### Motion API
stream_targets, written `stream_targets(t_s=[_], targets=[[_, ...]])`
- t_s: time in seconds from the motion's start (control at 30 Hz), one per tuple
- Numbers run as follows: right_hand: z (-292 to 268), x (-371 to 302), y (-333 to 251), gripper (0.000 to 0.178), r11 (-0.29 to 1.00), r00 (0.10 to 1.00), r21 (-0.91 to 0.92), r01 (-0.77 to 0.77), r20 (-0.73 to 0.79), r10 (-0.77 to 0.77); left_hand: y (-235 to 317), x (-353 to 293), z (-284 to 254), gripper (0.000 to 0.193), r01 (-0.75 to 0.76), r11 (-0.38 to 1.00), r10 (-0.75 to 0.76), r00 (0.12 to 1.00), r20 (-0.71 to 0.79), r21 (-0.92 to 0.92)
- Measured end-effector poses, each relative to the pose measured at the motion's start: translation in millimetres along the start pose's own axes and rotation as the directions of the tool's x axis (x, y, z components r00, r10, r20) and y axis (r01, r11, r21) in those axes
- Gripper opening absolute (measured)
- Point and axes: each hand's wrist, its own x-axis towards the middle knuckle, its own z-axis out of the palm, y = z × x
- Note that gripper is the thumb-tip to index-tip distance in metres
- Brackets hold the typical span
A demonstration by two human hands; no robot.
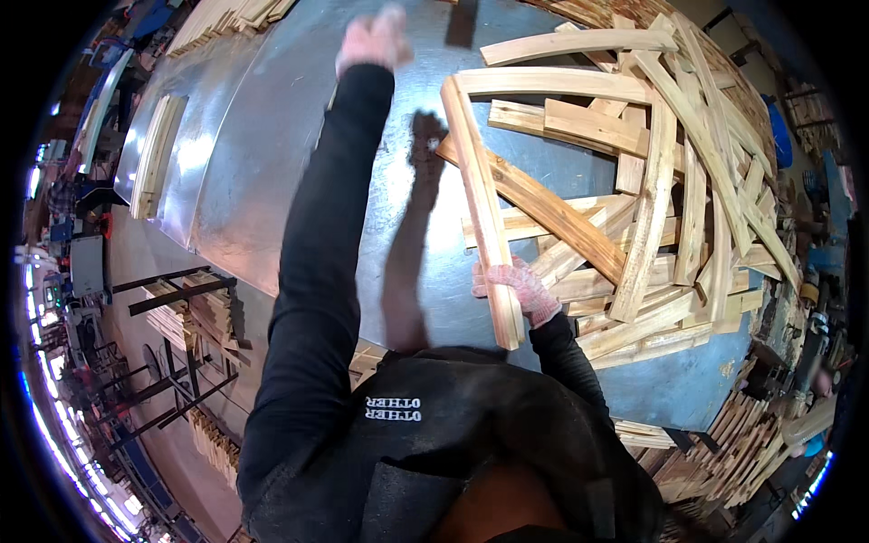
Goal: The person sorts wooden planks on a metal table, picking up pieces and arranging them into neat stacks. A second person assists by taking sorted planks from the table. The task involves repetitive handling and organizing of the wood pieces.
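My right hand [520,288], in a pinkish-white knit glove, wraps round the lower part of a pale wooden slat [475,172]. That slat points away from me and is tilted a little to the left. My left hand [373,42], in a similar glove, is stretched far out over the table's far side. Motion smears its fingers, so I cannot see whether it holds anything. To the right lies a loose heap of wooden slats [647,190], crossing at many angles. A browner slat [543,213] slants across the heap's near left side.
The metal-topped table [244,172] carries a small slat bundle [156,156] at its left edge and a slat stack [222,23] at the far left. Metal racks holding wood [195,308] stand at the lower left. More boards [724,457] are piled beyond the table's near right edge.
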Motion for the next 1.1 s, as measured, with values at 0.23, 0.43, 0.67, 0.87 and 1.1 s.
stream_targets(t_s=[0.23, 0.43, 0.67, 0.87, 1.1], targets=[[49, 28, -33, 0.099, 0.082, 0.959, -0.988, -0.128, -0.144, -0.245, -97, -277, 98, 0.049, 0.736, 0.347, -0.361, 0.677, 0.641, -0.581], [-31, 37, -107, 0.089, -0.261, 0.842, -0.865, -0.43, -0.28, -0.461, -107, -289, 94, 0.041, 0.655, 0.541, -0.373, 0.749, 0.548, -0.527], [14, 39, -110, 0.08, 0.09, 0.816, -0.927, -0.365, -0.365, -0.449, -99, -317, 97, 0.048, 0.624, 0.553, -0.43, 0.781, 0.453, -0.552], [53, 40, -21, 0.044, -0.035, 0.897, -0.993, -0.116, -0.09, -0.433, -90, -327, 121, 0.049, 0.739, -0.011, -0.346, 0.629, 0.696, -0.674], [-90, 21, -125, 0.074, 0.13, 0.257, -0.805, -0.579, -0.332, -0.908, -74, -326, 116, 0.045, 0.766, 0.172, -0.473, 0.615, 0.631, -0.619]])
